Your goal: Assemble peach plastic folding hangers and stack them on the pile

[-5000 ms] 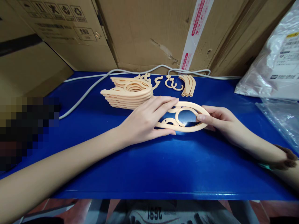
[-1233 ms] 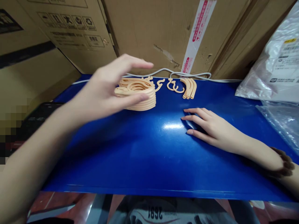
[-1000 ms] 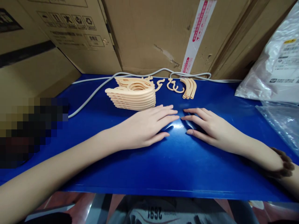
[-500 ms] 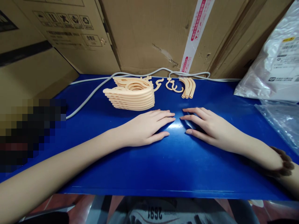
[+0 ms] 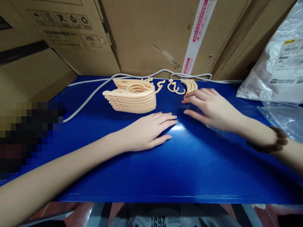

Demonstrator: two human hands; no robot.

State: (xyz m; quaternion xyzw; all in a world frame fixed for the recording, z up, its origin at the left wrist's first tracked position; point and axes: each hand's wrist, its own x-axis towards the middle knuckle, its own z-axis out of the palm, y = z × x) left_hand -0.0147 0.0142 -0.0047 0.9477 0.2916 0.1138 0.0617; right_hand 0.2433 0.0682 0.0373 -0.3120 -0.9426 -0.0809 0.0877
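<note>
Left hand (image 5: pixel 149 131) palm down, thumb (image 5: pixel 162 140) apart from fingers (image 5: pixel 165 118); right hand (image 5: pixel 209 105) hovers palm down, fingers loosely spread.

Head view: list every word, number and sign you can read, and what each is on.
"合格证": in a printed frame on the cardboard box at the left.
Recycling arrows and upward arrows: in that box's row of symbols; the print below is too blurred.
"2691": upside down on the clothing, cut by the bottom edge, so likely but not certain.
Red-and-white tape: characters too small to read surely.
Label on the plastic package: barcode; print unreadable.
</note>
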